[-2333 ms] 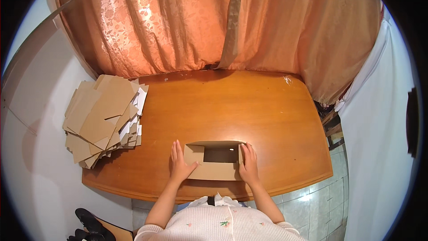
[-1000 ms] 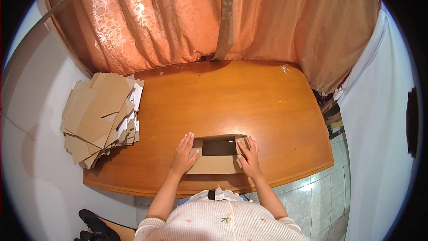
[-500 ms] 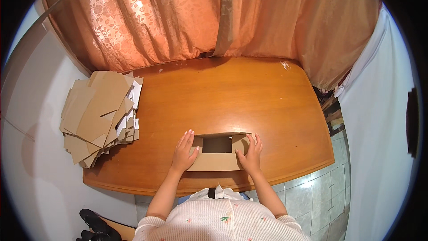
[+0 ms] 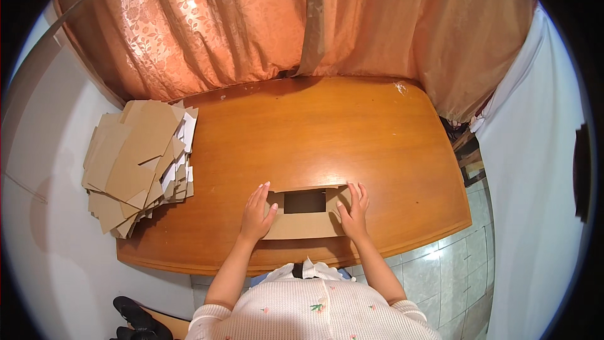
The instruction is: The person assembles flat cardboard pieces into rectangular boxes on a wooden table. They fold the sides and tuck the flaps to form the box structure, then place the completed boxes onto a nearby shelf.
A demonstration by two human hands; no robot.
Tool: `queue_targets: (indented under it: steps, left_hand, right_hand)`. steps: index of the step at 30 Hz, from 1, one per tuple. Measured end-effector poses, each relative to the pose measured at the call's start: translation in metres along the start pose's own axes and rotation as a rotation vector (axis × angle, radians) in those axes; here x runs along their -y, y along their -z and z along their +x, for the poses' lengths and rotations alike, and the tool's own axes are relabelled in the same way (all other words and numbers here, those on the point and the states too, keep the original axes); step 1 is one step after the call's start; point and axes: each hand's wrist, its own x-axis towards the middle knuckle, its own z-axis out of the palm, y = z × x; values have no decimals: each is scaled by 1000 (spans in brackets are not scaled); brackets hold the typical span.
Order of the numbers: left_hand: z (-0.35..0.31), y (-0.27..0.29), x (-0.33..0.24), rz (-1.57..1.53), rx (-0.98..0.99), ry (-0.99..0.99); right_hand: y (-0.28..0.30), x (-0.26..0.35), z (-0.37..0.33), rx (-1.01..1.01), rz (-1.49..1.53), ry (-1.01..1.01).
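Note:
A small brown cardboard box stands near the front edge of the wooden table, its top partly uncovered. Through a dark rectangular gap between the flaps, the inside shows. My left hand grips the box's left side, with the thumb at the left flap and the fingers along the outer wall. On the opposite side, my right hand holds the box in the same way, its thumb over the right flap. The near flap slopes toward me, and the far flap shows as a narrow strip along the back.
The wooden table reaches back to orange curtains. A tall, uneven pile of flat cardboard pieces lies at its left end, beside a white wall. White cloth hangs at the right. A black object is at lower left.
The far flap leans further inward over the opening, and the dark gap looks slightly lower. My right thumb has moved slightly inward; both hands stay at the box's sides. The view has shifted a little.

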Motion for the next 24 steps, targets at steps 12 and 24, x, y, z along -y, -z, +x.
queue_targets:
  steps: [12, 24]
  left_hand:
    - [0, -2, 2, 124, 74, -45]
    - [3, -8, 0, 309, 121, 108]
  right_hand:
    - [-2, -8, 0, 77, -196, 45]
    - [0, 6, 4, 131, -334, -24]
